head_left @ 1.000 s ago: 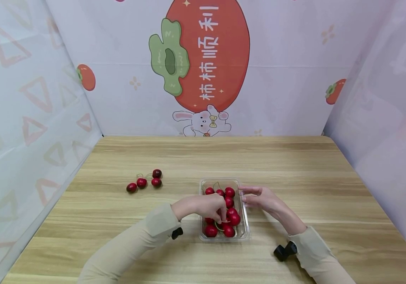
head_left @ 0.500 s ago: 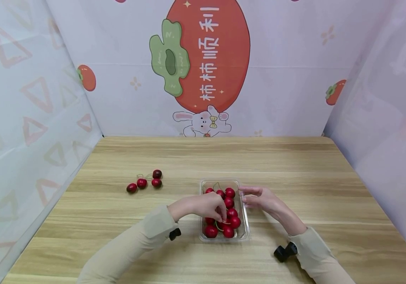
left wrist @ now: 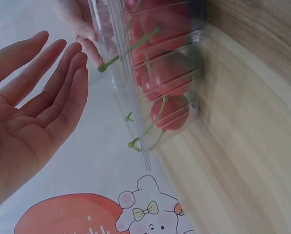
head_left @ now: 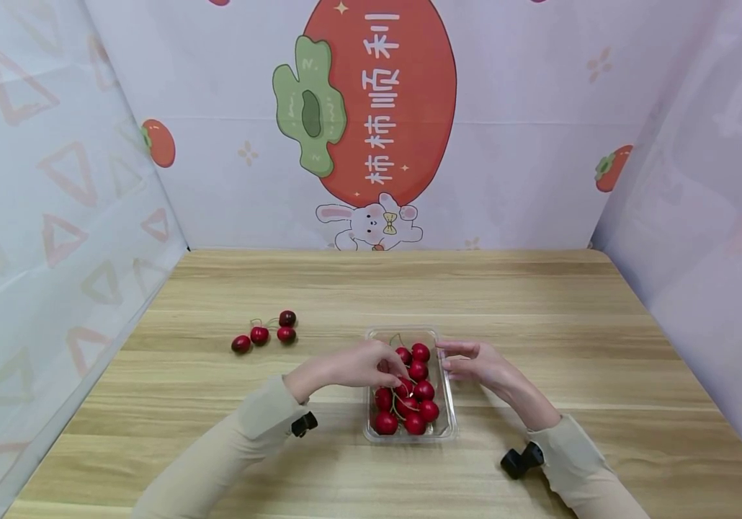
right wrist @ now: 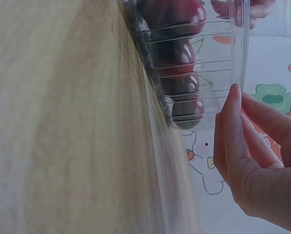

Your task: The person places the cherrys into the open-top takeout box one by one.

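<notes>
"Where the two pale sleeves (head_left: 222,454) lie over the near part of the table (head_left: 572,303), what comes first?"

"Small black devices (head_left: 521,460), one at each cuff."

"And past those?"

"A clear plastic container (head_left: 410,438), about midway between the table's left and right edges, with stemmed cherries (head_left: 415,424) in it."

"Does anything block the view of them?"

"The left hand (head_left: 364,362) does: it hangs over the container's left rim and hides part of it and whatever lies beneath. Its fingertips are just above one cherry; the left wrist view shows the fingers loosely bent, with nothing between them."

"How is the right hand (head_left: 484,364)?"

"Outside the right rim, towards the far-right corner, its fingers extended and their tips touching the plastic."

"Anything farther off?"

"Four loose cherries (head_left: 259,334) towards the table's left edge, well apart from the container, with thin stems among them. Beyond the far edge hangs a backdrop (head_left: 513,180), printed with a rabbit (head_left: 371,225) and a large persimmon (head_left: 426,108)."
</notes>
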Demonstrator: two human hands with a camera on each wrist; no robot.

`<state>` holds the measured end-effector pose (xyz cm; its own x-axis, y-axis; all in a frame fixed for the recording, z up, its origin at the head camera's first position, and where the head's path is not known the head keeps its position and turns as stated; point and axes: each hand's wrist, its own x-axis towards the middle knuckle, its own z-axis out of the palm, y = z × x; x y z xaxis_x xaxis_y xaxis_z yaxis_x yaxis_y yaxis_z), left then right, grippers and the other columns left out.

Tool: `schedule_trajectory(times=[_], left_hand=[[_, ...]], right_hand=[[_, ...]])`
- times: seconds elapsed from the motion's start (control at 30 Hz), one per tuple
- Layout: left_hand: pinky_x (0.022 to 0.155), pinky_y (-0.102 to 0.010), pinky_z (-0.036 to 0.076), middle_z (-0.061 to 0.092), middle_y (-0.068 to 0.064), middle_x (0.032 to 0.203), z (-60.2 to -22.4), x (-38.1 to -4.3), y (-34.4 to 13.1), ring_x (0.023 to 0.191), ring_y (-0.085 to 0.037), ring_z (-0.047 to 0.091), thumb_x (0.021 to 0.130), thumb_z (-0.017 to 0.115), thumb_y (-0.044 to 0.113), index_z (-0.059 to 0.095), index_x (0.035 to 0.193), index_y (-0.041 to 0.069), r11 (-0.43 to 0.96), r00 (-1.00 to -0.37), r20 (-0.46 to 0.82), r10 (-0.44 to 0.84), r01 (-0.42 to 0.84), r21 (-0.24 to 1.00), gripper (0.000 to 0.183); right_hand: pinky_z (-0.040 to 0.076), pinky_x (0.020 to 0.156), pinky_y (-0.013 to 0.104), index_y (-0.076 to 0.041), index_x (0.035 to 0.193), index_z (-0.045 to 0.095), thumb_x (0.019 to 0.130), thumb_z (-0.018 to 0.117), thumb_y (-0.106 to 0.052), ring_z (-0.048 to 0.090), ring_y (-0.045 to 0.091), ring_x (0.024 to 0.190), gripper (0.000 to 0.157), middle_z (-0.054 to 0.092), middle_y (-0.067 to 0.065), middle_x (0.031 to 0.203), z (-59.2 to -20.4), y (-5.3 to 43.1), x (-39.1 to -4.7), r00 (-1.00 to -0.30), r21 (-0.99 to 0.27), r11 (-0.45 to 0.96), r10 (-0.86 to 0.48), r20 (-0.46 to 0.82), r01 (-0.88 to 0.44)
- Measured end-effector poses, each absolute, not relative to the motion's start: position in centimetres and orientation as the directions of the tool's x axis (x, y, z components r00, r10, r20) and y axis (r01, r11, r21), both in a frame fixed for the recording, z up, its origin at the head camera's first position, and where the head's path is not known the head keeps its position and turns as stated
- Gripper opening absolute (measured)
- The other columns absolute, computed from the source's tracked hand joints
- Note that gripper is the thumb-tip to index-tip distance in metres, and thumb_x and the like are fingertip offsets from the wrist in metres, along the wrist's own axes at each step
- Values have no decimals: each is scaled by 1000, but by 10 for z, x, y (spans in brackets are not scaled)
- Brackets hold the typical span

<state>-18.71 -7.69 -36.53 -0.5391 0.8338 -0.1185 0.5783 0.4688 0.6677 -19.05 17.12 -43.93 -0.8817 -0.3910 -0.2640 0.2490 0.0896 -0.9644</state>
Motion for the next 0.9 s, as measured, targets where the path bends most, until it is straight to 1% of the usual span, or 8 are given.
schedule_trajectory(times=[0.2, 0.37, 0.53, 0.67, 0.77, 0.9], left_hand=[[63, -16, 45, 60, 1, 82, -360, -189, -87, 71, -3, 52, 84, 59, 8, 65, 97, 0, 483, -568, -103, 817, 575, 661, 16], [63, -18, 46, 61, 1, 83, -358, -192, -97, 74, -6, 54, 85, 58, 9, 65, 97, 0, 499, -593, -98, 799, 563, 659, 17], [66, -18, 47, 63, -3, 88, -361, -195, -109, 77, -7, 56, 84, 58, 8, 64, 97, 1, 491, -611, -59, 790, 570, 659, 16], [69, -18, 47, 63, -4, 91, -362, -199, -119, 79, -8, 57, 85, 58, 9, 65, 98, 3, 509, -645, -30, 764, 572, 643, 16], [69, -19, 47, 63, -4, 91, -362, -200, -126, 79, -8, 57, 85, 58, 9, 64, 99, 3, 534, -677, -25, 735, 557, 636, 16], [70, -20, 48, 62, -6, 92, -362, -203, -136, 79, -10, 58, 85, 58, 9, 63, 100, -1, 564, -707, -25, 706, 541, 624, 18]], right_hand=[[50, 76, 30, 7, 124, 44, 78, 64, -5, 60, 14, 84, 51, 47, 24, 123, -440, 171, -191, -882, -965, 85, -391, -261, 248], [50, 77, 30, 7, 125, 44, 79, 64, -6, 60, 14, 86, 52, 47, 23, 123, -440, 172, -191, -880, -965, 85, -397, -262, 250], [49, 78, 30, 6, 125, 43, 79, 64, -7, 59, 14, 87, 52, 45, 23, 124, -440, 172, -190, -876, -964, 83, -402, -266, 254], [50, 78, 30, 6, 125, 44, 79, 64, -7, 59, 14, 87, 52, 45, 24, 125, -440, 172, -190, -878, -963, 83, -396, -269, 258], [50, 77, 29, 6, 125, 45, 79, 64, -7, 59, 14, 87, 51, 45, 23, 125, -439, 172, -190, -880, -962, 86, -389, -271, 259], [50, 77, 29, 5, 124, 45, 78, 65, -7, 60, 14, 86, 51, 46, 22, 124, -439, 171, -190, -882, -962, 89, -384, -273, 259]])
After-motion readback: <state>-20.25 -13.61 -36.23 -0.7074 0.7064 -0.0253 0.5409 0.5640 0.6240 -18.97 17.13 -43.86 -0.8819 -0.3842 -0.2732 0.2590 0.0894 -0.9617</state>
